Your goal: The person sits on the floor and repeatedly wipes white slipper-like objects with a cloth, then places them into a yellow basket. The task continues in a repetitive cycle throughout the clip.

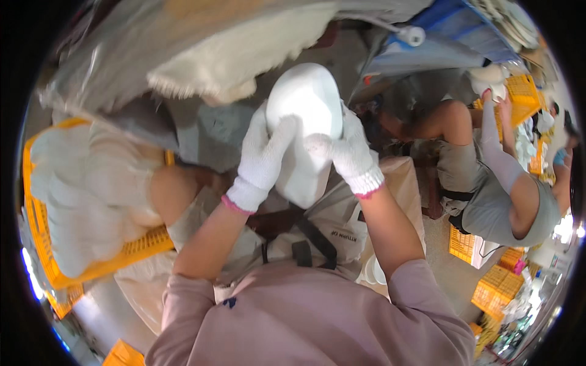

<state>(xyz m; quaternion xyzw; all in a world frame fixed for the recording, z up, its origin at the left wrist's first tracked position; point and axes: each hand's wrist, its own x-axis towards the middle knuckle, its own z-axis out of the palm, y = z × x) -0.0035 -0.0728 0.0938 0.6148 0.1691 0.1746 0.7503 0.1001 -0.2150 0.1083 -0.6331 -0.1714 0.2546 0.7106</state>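
Note:
In front of my chest I hold a smooth white rounded piece [305, 97], broad at the far end and narrower toward me; its exact kind is hard to tell. My left hand [264, 151], in a white knit glove with a pink cuff edge, grips its left side with the thumb on top. On its right side my right hand [353, 149], gloved the same way, is closed with its thumb pressed on the upper face. The fingers under the piece are hidden.
At my left stands a yellow crate [38, 201] heaped with white rounded pieces [85, 183]. A plastic-draped surface with a fuzzy pale pad [226, 55] lies ahead. On the right a seated co-worker [506, 201] handles a white piece by another yellow crate [524, 91]. More yellow crates [497, 290] stand behind.

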